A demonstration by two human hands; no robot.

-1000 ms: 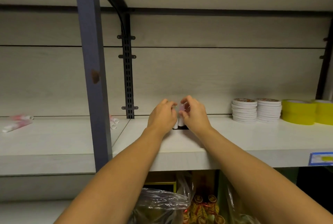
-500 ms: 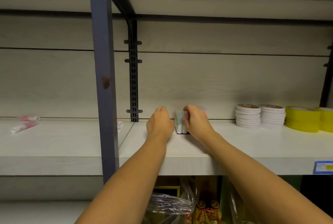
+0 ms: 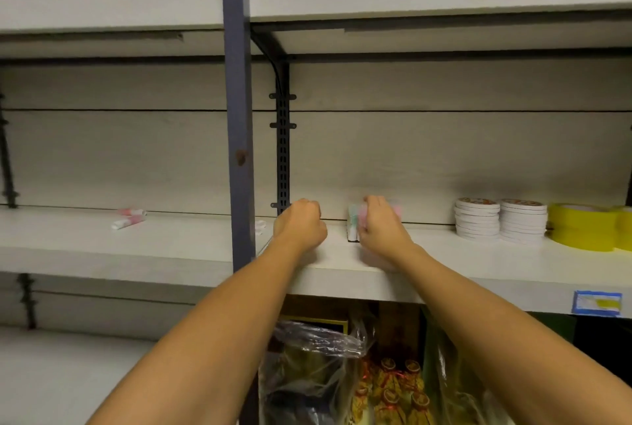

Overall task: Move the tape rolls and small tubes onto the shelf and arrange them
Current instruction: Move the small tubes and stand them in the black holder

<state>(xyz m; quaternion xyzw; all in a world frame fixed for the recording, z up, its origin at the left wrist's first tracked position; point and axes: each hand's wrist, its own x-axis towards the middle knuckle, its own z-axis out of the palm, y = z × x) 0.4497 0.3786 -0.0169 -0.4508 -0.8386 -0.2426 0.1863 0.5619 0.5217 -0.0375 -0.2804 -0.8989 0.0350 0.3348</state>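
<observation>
A cluster of small tubes (image 3: pixel 353 223) stands upright, long axes vertical, at the back of the shelf (image 3: pixel 444 267). The right hand (image 3: pixel 381 226) curls around them. The left hand (image 3: pixel 301 224) rests apart, fingers curled, holding nothing visible. White tape rolls (image 3: pixel 499 222) sit stacked well right.

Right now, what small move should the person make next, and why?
Probably reach the left hand toward the loose pink tubes lying flat on the left shelf; the right hand already steadies the upright tubes, and the left looks free.
</observation>
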